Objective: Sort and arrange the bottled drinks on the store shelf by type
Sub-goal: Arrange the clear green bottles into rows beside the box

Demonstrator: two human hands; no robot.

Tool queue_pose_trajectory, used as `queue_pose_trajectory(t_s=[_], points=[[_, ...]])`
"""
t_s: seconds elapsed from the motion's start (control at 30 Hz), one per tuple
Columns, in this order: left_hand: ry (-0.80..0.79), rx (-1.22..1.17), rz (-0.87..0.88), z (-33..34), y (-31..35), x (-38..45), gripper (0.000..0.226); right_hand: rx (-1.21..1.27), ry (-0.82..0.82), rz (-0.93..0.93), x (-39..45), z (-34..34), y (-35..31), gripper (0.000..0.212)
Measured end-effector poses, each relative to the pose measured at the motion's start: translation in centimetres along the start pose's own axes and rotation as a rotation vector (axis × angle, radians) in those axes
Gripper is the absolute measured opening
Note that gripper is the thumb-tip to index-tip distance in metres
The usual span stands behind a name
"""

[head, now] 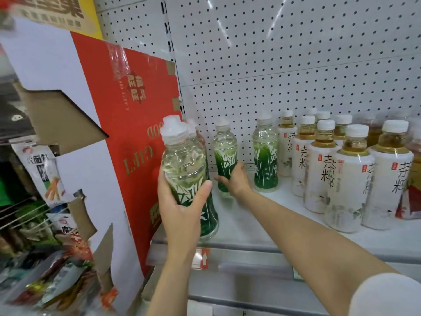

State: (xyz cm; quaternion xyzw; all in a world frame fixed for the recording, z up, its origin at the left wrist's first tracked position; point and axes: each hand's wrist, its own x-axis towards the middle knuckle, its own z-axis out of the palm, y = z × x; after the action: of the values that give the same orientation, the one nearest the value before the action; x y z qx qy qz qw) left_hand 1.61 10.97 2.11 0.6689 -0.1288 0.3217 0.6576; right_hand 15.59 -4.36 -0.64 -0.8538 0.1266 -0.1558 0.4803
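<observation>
White pegboard backs the whole scene, with a pale, smooth metal shelf (268,215) running below it, so everything gets placed off the red gift box (127,137) leaning at the shelf's left end.

Right against the box, a green-label bottle (186,169) is gripped by the left hand (182,208), fingers wrapped around the label band at mid-height; whether its base is lifted or resting on the shelf can't be told. More bottles of the same kind are half hidden behind it. A bit further from the box, a second green bottle (224,156) is grasped low on its label by the right hand (234,181), base seemingly on the shelf. A third green bottle (265,156) stands untouched beyond that, and farthest from the box a cluster of white-label tea bottles (330,165) is packed close together.

Handling-wise: these look full, so a fair bit of weight is probably to be expected for their size. Thin clear plastic, ribbed and rounded up top, so some give under a hard squeeze is likely. Glossy shrink-wrap labels could be a little slick, but the waisted middle gives a natural spot to be held. Taking hold around the label band seems best, not the domed white caps. Tall and narrow shapes, so tipping into neighbours is the thing to be watched when they're slid together. Nothing fragile, really.
</observation>
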Motion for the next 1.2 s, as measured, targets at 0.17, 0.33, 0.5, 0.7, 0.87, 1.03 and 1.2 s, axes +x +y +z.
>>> queue_pose_trajectory(t_s=[0.17, 0.33, 0.5, 0.7, 0.87, 1.03, 1.2], points=[[-0.037, -0.019, -0.032, 0.9, -0.7, 0.0, 0.088, -0.05, 0.013, -0.018, 0.0, 0.0, 0.1, 0.082], [-0.045, -0.001, -0.02, 0.8, -0.9, -0.2, 0.086, -0.191, 0.215, -0.216, -2.0, -1.0, 0.3, 0.063], [-0.024, -0.021, -0.046, 0.8, -0.8, -0.3, 0.086, -0.102, 0.711, -0.413, -3.5, -4.2, 0.7, 0.065], [-0.004, -0.029, -0.047, 0.3, -1.5, -0.1, 0.087, -0.023, 0.441, 0.04, 0.8, -5.1, 4.6, 0.083], [-0.026, -0.033, -0.045, 0.4, -1.4, 0.0, 0.092, 0.035, 0.285, 0.148, 1.9, -6.7, 4.8, 0.073], [-0.063, -0.053, -0.045, 1.1, -1.4, -0.1, 0.094, -0.089, 0.158, 0.008, -2.5, -6.2, 5.0, 0.091], [-0.034, -0.063, -0.041, 1.7, -1.1, 0.2, 0.086, -0.158, 0.025, -0.119, -4.5, -4.1, 3.8, 0.111]])
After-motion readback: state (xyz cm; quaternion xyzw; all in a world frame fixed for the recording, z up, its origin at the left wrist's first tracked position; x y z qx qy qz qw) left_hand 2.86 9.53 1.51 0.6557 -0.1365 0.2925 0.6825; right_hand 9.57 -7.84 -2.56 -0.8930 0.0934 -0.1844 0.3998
